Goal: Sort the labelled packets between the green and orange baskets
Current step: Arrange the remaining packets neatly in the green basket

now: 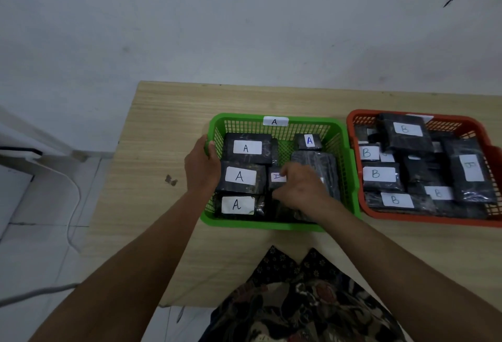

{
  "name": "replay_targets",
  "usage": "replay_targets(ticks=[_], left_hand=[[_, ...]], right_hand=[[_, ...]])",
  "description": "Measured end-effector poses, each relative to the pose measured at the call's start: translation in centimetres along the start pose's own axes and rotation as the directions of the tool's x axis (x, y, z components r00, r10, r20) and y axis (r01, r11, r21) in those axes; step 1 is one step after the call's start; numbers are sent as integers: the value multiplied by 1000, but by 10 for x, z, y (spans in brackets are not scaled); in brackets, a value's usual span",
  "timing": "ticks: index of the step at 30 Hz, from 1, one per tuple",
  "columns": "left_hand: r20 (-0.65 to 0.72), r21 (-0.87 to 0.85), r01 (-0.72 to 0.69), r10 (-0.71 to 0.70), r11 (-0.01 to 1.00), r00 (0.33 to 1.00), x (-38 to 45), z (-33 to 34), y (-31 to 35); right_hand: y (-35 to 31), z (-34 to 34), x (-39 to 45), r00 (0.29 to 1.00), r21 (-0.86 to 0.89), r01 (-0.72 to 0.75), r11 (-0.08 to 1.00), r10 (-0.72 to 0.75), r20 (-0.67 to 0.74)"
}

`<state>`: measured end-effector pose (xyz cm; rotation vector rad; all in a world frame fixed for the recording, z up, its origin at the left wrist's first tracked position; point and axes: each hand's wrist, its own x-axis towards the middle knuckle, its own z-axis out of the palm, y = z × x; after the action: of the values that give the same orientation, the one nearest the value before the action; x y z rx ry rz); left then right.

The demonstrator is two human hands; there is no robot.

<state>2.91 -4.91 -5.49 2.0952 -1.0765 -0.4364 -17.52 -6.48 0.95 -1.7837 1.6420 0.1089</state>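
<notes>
The right hand (300,188) reaches down into the green basket (343,148), fingers curled onto a small black packet (275,178) near the basket's middle. Its white label is half covered by the fingers, and the letter on it cannot be read. Whether the fingers pinch the packet or only press on it I cannot tell.

The left hand (202,166) grips the basket's left wall, thumb hooked over the rim and fingers down the outside.

The green basket is a plastic rectangle with lattice walls and a smooth, rounded rim; a white tag marked A (275,121) sits on its far rim. Inside lie flat, rectangular packets in shiny, crinkled black wrap. Three with white A labels form a column along the left wall (244,175), their long axes across the basket and the letters upright towards the person. A smaller one with a blue A (308,141) stands near the far right corner. A large packet (319,163) lies along the right wall, long axis running away from the person.

Just beside it on the right, the orange basket (354,121) of the same lattice plastic holds overlapping black packets labelled B (379,173); one (471,167) lies turned sideways, long axis away from the person.

Both baskets rest on a pale wood-grain table (163,129).
</notes>
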Motion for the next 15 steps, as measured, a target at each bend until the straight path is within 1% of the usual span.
replay_targets(ticks=[1, 3, 4, 5, 6, 7, 8, 9, 10, 11, 12, 13, 14, 15], left_hand=[[-6, 50, -32, 32, 998, 999, 1, -1, 0], [-45, 168, -142, 152, 975, 987, -2, -3, 7], [-67, 176, -201, 216, 964, 974, -5, -5, 16], [-70, 155, -242, 255, 958, 964, -10, -7, 27], [-36, 126, -259, 265, 958, 964, -16, -8, 38], [36, 91, -239, 236, 967, 971, -23, -7, 48], [153, 40, -154, 147, 987, 977, -28, -6, 58], [311, -55, 30, -11, 998, 950, -30, -6, 66], [510, -187, 312, -179, 932, 841, -32, -7, 74], [700, -281, 585, -253, 761, 667, -33, -9, 79], [821, -324, 749, -223, 578, 526, -35, -12, 81], [877, -338, 818, -160, 465, 453, -36, -14, 81], [895, -348, 841, -120, 415, 430, -37, -15, 80], [893, -371, 840, -94, 396, 439, -39, -15, 80]], right_hand=[[3, -6, 3, 1000, 59, -22, 998, 24, -20], [7, -18, 6, 997, 137, -24, 990, 34, -66], [9, -24, 8, 994, 200, -4, 980, 25, -106], [10, -27, 9, 987, 286, 44, 957, 3, -160], [12, -29, 9, 973, 377, 124, 918, -37, -228], [14, -29, 8, 948, 446, 221, 867, -85, -306], [15, -28, 6, 915, 491, 324, 809, -136, -380], [18, -26, 5, 877, 505, 419, 754, -191, -442], [19, -24, 3, 834, 493, 505, 708, -252, -491], [21, -21, 2, 790, 464, 575, 673, -311, -528], [21, -20, 0, 754, 435, 627, 646, -363, -548], [23, -18, -1, 726, 410, 662, 627, -402, -558], [23, -16, -2, 710, 393, 681, 618, -426, -561], [24, -15, -2, 702, 386, 691, 611, -440, -560]])
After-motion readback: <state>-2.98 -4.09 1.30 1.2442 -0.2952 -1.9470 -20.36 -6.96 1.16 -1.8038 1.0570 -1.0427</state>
